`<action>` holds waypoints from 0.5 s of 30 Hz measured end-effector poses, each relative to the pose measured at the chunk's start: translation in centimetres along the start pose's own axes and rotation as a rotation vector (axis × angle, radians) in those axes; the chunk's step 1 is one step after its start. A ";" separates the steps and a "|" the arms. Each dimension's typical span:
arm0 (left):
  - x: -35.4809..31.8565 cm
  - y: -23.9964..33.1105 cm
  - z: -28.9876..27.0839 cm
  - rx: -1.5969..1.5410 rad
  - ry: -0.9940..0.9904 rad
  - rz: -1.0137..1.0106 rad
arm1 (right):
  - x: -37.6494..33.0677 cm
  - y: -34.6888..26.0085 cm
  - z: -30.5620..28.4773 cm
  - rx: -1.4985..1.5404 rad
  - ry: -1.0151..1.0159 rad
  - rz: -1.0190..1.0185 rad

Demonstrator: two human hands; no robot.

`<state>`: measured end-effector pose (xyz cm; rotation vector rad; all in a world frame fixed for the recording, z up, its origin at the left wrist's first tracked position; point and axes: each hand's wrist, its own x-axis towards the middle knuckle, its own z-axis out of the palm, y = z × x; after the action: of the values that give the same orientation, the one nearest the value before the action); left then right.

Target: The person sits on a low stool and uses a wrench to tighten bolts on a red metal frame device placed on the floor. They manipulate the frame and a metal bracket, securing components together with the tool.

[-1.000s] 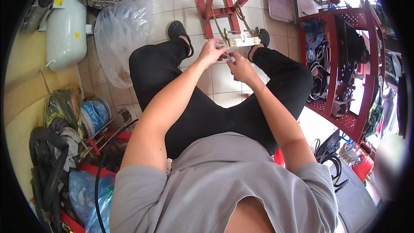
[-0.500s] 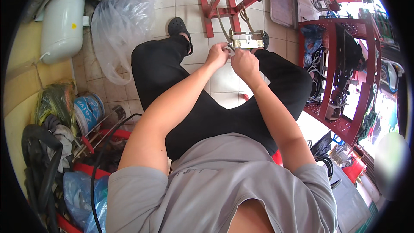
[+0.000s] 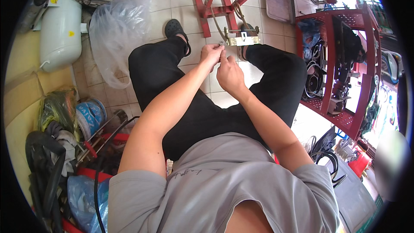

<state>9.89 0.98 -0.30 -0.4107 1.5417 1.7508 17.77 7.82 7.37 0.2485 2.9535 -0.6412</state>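
Observation:
Between my spread knees, my left hand point(image 3: 211, 55) is closed, with a small metal piece point(image 3: 221, 44) showing at its fingertips. My right hand point(image 3: 230, 74) is close against it, its index finger reaching toward the left fingertips and its other fingers curled. Whether anything sits in the right fingers is hidden. Just beyond my hands is a brass-coloured metal bracket point(image 3: 243, 39) with a rod across it, apart from both. A thin curved brownish tube point(image 3: 217, 21) runs from near the bracket up to a red metal stand point(image 3: 224, 11) on the floor.
A clear plastic bag point(image 3: 116, 34) and a pale cylinder tank point(image 3: 60, 39) are at the left. A grey tray point(image 3: 279, 0) lies beyond the stand. To the right stands a red perforated shelf point(image 3: 332, 56) holding cables. A blue-and-white can point(image 3: 91, 114) sits near my left elbow.
My right hand has drawn back and left from the bracket, and its index finger is now extended. The left hand has shifted slightly left, still near the right one.

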 end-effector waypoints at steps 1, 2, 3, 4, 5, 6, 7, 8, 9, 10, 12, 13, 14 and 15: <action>-0.1 0.1 0.3 0.013 -0.008 0.021 | -0.1 -0.1 -0.3 0.225 -0.019 0.124; -0.2 0.2 0.5 0.025 -0.017 0.042 | -0.1 -0.1 -0.7 0.451 -0.039 0.247; -0.4 0.2 0.6 -0.007 -0.023 0.069 | -0.2 0.0 -1.0 0.677 -0.058 0.370; -0.8 0.5 1.0 0.007 0.002 0.059 | -0.3 0.5 -1.2 0.584 -0.041 0.328; -1.4 1.0 1.4 0.021 0.027 0.049 | -0.4 1.0 -1.4 0.491 -0.024 0.287; -1.7 1.2 1.7 0.035 0.051 0.040 | -0.5 1.4 -1.6 0.397 -0.007 0.246; -1.6 1.1 1.8 0.047 0.033 0.046 | -0.6 1.5 -1.6 0.187 0.009 0.129; -1.3 0.9 1.8 0.058 0.015 0.051 | -0.5 1.6 -1.3 0.075 -0.003 0.111; -1.1 0.7 1.8 0.069 -0.003 0.057 | -0.5 1.8 -0.7 -0.036 -0.016 0.092; -0.7 0.3 1.7 0.010 -0.017 0.049 | -0.2 1.6 -0.5 -0.145 -0.030 0.070; 0.2 -0.6 1.4 -0.110 -0.044 0.034 | 0.1 1.3 -0.4 -0.178 -0.054 0.038; 0.6 -0.9 1.2 -0.118 -0.059 0.051 | 0.2 1.2 -0.4 -0.199 -0.076 0.030; 1.0 -1.2 1.0 -0.125 -0.073 0.069 | 0.4 1.1 -0.4 -0.220 -0.099 0.022; 1.4 -1.5 0.8 -0.132 -0.086 0.086 | 0.6 1.0 -0.5 -0.220 -0.083 0.013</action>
<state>10.19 2.17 -2.15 -0.3333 1.4065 1.9188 17.32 8.99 7.32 0.2152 2.9066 -0.3126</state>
